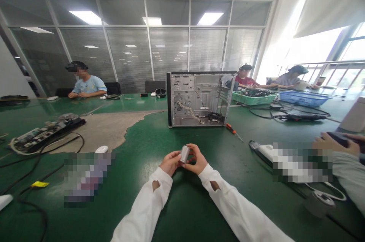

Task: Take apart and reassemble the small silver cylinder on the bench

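Between my two hands is a small silver-grey cylinder-like piece (184, 154), tilted a little and raised above the green table (159, 139). The fingers of my left hand (171, 161) close on its left side. My right hand (197, 159) curves around its right side, thumb near the lower end and fingertips near the top. Its exact kind is too small to make out. Beyond my hands stands an open computer case (199, 99), upright, with loose cables and a dark part at its bottom. A screwdriver (234, 132) with an orange-red handle lies right of the case.
Left are a power strip (49, 133), black cables and a blurred bottle-like item (88, 179). A green basket (253, 97) and blue basket (303, 98) stand back right. A white power strip (265, 151) lies right, near another person's hands (336, 145). Several people sit around the table.
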Demonstrator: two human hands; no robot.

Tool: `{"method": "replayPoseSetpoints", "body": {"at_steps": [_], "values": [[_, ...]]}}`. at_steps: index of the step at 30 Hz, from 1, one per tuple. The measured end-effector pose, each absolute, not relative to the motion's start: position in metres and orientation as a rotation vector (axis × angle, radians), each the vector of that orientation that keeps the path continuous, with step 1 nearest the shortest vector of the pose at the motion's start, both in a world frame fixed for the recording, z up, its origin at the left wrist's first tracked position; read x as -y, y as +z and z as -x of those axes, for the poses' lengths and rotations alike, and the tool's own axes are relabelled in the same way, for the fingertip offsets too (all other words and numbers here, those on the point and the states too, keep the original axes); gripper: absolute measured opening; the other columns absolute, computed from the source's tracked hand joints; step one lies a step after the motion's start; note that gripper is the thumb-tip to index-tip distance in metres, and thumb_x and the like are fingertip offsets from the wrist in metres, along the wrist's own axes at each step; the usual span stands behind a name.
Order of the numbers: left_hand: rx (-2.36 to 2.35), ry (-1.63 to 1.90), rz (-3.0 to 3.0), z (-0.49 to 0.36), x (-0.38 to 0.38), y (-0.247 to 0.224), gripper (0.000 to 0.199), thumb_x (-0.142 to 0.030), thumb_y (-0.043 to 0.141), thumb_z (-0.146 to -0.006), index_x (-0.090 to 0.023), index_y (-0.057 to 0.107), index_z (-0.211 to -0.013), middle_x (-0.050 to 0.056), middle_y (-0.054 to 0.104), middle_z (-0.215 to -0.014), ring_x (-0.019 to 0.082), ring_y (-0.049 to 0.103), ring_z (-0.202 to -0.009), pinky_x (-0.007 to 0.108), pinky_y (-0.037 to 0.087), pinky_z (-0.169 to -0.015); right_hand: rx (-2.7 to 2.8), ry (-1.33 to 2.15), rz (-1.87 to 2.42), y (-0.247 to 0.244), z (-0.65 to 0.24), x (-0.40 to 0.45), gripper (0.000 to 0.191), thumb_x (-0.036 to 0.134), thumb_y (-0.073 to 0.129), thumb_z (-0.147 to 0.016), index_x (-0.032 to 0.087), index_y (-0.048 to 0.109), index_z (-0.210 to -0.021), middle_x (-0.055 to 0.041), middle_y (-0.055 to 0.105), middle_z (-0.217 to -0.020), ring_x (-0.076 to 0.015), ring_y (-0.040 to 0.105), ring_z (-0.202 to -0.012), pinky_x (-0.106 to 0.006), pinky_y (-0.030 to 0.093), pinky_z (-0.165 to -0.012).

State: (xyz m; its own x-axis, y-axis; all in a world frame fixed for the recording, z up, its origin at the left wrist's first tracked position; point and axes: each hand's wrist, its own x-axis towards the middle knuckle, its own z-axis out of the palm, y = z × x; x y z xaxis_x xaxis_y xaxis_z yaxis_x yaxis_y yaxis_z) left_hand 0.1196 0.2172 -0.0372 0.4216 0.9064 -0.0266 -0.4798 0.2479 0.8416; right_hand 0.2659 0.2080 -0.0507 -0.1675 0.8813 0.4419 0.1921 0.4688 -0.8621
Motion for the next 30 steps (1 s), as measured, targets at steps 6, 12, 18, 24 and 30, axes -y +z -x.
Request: {"method": "replayPoseSetpoints", "body": {"at_steps": [6,12,18,24,30], "values": [[-0.61,0.994,-0.888,-0.121,-0.216,-0.035,0.036,-0.023,0.07,-0.054,-0.01,0.056,-0.085,0.009,0.063,-0.078,0.02,0.061,-0.065,0.032,0.044,-0.062,1.641,0.836,0.958,-0.054,-0.268,-0.211,0.066,0.019,0.067,-0.051,0.023,0.029,-0.105,-0.0077,0.046,-0.107,-0.0193,0.05,-0.093,-0.025,0.046,-0.056],[-0.637,1.024,-0.896,-0.12,-0.219,-0.039,0.038,-0.021,0.071,-0.051,-0.011,0.057,-0.085,0.009,0.063,-0.079,0.018,0.06,-0.067,0.029,0.042,-0.063,1.652,0.797,0.948,-0.047,-0.267,-0.205,0.063,0.017,0.064,-0.051,0.023,0.03,-0.103,-0.0072,0.046,-0.107,-0.0204,0.046,-0.101,-0.027,0.047,-0.062],[-0.709,1.035,-1.012,-0.125,-0.222,-0.046,0.038,-0.029,0.07,-0.052,-0.013,0.055,-0.084,0.007,0.062,-0.078,0.019,0.059,-0.071,0.032,0.041,-0.068,1.683,0.693,1.045,-0.044,-0.264,-0.2,0.063,0.018,0.066,-0.047,0.023,0.033,-0.102,-0.0057,0.048,-0.103,-0.0201,0.049,-0.095,-0.028,0.046,-0.062],[-0.927,1.235,-1.324,-0.134,-0.216,-0.046,0.037,-0.028,0.07,-0.052,-0.015,0.053,-0.081,0.006,0.059,-0.082,0.017,0.056,-0.075,0.029,0.041,-0.07,1.728,0.581,1.07,-0.044,-0.261,-0.197,0.065,0.017,0.064,-0.046,0.021,0.035,-0.103,-0.0054,0.048,-0.1,-0.0195,0.05,-0.091,-0.029,0.045,-0.066],[-0.962,1.212,-1.236,-0.132,-0.216,-0.045,0.045,-0.028,0.073,-0.048,-0.014,0.049,-0.084,0.003,0.059,-0.068,0.015,0.056,-0.063,0.027,0.042,-0.06,1.744,0.613,1.092,-0.043,-0.261,-0.197,0.066,0.02,0.066,-0.046,0.021,0.035,-0.104,-0.0064,0.047,-0.101,-0.0202,0.049,-0.092,-0.029,0.045,-0.064]]}}
